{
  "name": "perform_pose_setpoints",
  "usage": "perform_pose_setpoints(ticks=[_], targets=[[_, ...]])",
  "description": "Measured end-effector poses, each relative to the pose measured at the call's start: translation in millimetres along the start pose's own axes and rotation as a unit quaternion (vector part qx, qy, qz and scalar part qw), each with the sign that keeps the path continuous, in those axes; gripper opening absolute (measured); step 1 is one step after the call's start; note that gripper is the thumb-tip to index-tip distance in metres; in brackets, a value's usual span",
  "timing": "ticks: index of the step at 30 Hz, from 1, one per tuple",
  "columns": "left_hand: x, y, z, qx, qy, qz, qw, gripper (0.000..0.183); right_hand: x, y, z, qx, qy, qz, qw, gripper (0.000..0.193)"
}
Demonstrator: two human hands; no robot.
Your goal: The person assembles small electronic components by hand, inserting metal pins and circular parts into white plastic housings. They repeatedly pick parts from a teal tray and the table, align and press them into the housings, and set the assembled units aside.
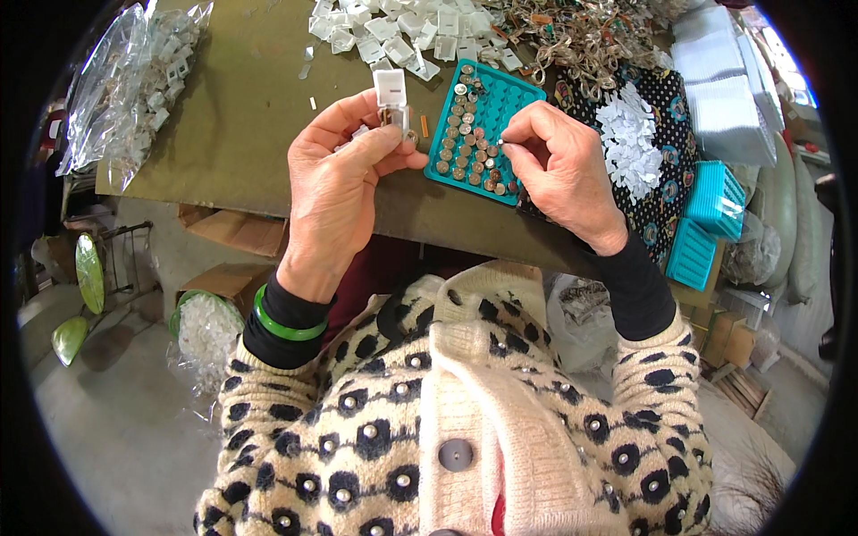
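Over the table's near edge, my left hand (344, 152) is closed around a small white hinged plastic box (391, 89), its lid standing up. A small round metallic piece shows by that hand's fingertips. My right hand (563, 161) is pinched together above the right side of a teal compartment tray (532, 92). A tiny pale bit shows at its fingertips, too small to name. Several round, coin-like metal pieces (461, 121) sit in rows over the tray's left and lower parts.
White plastic boxes (384, 29) and a tangle of clear and brownish strips (590, 40) are heaped at the far side. White paper tags (630, 143) lie on dotted cloth at right, near stacked teal trays (715, 201). A clear bag of parts (134, 85) is far left.
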State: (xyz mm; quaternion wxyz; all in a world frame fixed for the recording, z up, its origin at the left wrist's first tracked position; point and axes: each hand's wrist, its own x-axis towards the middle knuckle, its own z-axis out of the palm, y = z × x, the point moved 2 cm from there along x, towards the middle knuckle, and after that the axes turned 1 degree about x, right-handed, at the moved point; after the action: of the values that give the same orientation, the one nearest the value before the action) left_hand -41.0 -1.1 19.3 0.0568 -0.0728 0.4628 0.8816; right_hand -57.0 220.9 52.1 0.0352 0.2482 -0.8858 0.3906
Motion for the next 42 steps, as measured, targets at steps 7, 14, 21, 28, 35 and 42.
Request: perform_pose_setpoints(ticks=[7,14,21,28,35,42], targets=[[2,0,-1,-0.032,-0.007,-0.001,0.999,0.027,-4,-6,7,0.020,0.024,0.017,0.999,0.008],[5,-1,-5,-0.033,0.002,0.000,0.999,0.030,-8,-3,14,-0.105,0.008,-0.045,0.993,0.007],[9,-6,-5,-0.042,-0.028,0.020,0.998,0.030,-4,1,15,-0.139,-0.014,-0.038,0.990,0.006],[12,-10,-8,-0.059,-0.049,0.049,0.996,0.029,-19,-30,11,-0.024,0.020,0.003,1.000,0.006],[15,-13,-10,-0.047,-0.048,0.051,0.996,0.029,-37,-41,44,-0.195,0.005,-0.134,0.972,0.012],[19,-16,-7,-0.053,-0.030,0.030,0.998,0.032,-32,-37,49,-0.296,-0.038,-0.197,0.934,0.013]])
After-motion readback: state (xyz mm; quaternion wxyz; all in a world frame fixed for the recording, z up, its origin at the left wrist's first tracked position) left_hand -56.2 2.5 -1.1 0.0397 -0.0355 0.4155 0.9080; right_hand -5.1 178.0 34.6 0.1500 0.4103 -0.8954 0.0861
